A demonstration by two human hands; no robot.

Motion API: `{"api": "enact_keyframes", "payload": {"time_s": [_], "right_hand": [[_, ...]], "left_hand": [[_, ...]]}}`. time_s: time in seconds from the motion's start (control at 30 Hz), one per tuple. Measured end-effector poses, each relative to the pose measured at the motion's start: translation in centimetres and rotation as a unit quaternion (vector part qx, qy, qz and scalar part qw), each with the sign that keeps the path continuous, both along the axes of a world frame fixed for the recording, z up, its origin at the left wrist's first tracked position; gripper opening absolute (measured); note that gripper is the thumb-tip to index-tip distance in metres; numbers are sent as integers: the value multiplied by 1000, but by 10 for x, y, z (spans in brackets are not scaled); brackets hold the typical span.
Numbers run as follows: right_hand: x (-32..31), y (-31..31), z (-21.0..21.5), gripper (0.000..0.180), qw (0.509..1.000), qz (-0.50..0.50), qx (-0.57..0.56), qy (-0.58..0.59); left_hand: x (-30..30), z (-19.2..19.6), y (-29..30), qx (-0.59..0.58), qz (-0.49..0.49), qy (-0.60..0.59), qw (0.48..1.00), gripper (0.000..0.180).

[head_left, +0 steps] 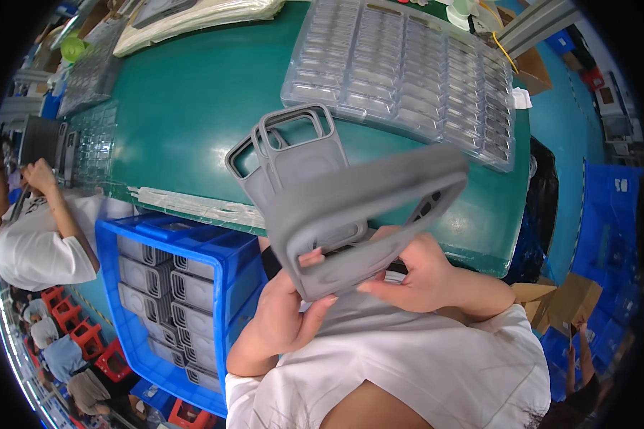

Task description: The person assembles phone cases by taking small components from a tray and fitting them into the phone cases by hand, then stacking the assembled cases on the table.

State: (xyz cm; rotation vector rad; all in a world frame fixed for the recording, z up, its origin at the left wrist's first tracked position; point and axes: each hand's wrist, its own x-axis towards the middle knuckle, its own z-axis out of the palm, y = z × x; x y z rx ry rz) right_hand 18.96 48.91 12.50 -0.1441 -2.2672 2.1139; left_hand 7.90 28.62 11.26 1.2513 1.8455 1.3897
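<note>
Close in front of me is a grey phone case [368, 179], tilted and partly blurred, with a large camera opening at its near end. My left hand [283, 314] is closed on its lower left corner, the thumb below and a fingertip showing through the opening. My right hand [426, 275] grips the near edge further right, thumb along the rim. Just beyond, several more grey phone cases [304, 157] lie overlapping on the green table [186, 129]. The held case hides part of them.
Clear plastic trays [379, 64] are stacked at the back right. A blue crate [225, 286] packed with grey cases stands at my left. Further left, a person [43, 229] in a white shirt works at the same table. An open cardboard box [565, 300] is at the right.
</note>
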Motion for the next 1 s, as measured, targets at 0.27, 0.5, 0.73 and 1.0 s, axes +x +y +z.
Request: {"api": "enact_keyframes", "payload": {"time_s": [0.27,0.5,0.73,1.0], "right_hand": [[-5,-3,5,33,999,-3,41,-9],[-4,-2,4,29,999,3,48,-10],[-13,6,-17,21,947,-11,229,227],[-20,6,-3,16,797,-99,363,472]], "left_hand": [[-2,9,7,36,4,-70,997,45],[-3,16,8,23,5,-121,992,40],[-20,16,23,50,19,181,982,24],[-11,30,26,144,94,482,859,10]]}}
